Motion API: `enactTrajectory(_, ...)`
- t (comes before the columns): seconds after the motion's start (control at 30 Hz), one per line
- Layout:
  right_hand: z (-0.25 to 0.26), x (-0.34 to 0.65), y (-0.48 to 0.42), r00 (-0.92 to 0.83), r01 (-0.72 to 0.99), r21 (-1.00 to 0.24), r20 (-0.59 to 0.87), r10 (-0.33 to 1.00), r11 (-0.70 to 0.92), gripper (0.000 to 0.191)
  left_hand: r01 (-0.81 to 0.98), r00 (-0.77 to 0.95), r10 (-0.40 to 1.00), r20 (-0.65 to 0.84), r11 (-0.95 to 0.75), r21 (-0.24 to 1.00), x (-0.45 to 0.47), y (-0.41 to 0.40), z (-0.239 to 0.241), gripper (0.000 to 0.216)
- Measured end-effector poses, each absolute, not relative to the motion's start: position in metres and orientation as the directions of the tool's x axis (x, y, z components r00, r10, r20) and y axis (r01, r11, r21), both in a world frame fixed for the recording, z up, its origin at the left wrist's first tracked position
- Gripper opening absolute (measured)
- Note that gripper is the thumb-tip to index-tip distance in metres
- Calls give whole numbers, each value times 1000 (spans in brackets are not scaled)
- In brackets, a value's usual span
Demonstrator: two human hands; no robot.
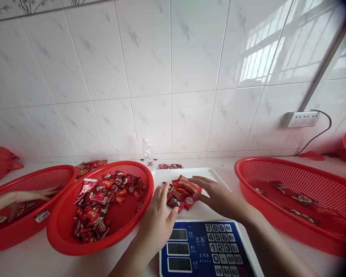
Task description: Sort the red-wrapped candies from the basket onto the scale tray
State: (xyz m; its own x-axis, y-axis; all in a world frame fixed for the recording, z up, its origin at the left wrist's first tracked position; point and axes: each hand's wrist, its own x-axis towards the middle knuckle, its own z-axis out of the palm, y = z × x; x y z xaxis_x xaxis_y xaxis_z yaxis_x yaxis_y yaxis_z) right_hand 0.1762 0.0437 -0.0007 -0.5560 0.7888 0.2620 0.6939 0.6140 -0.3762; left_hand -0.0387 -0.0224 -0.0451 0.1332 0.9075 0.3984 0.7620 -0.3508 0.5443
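Note:
A small heap of red snack packets [179, 197] lies on the white tray [206, 174] of a digital scale. My left hand [159, 215] is beside the heap on its left, fingers stretched out and thumb apart. From the right, my right hand [217, 194] reaches to the pile with fingers extended, its tips at a larger red packet [188, 184] on top. Neither hand is closed round a packet. In front is the scale's blue panel [200, 265] with number keys and display windows, whose digits are hard to read.
Left of the scale stands a red basket [103, 250] of packets. Another person's hand [31, 196] reaches into a second basket [20, 240]. A third basket [294, 219] with some packets stands right. Behind are a bottle [147, 152], a tiled wall and a power strip [302, 119].

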Motion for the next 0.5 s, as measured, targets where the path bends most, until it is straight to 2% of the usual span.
enactTrajectory(0.1,-19,184,37,-569,691,-309,324,756,653,47,780,171,955,244,-282,558,-39,-21,-36,64)
enactTrajectory(0.2,-41,191,30,-566,709,-215,395,724,672,45,781,213,964,161,-267,564,-38,-17,-28,65)
enactTrajectory(0.37,-62,198,20,-548,736,-63,529,648,674,39,769,274,954,120,-293,569,-34,-15,-20,66)
enactTrajectory(0.5,-67,196,12,-559,723,29,613,559,691,35,747,337,926,169,-372,550,-41,-28,-14,60)
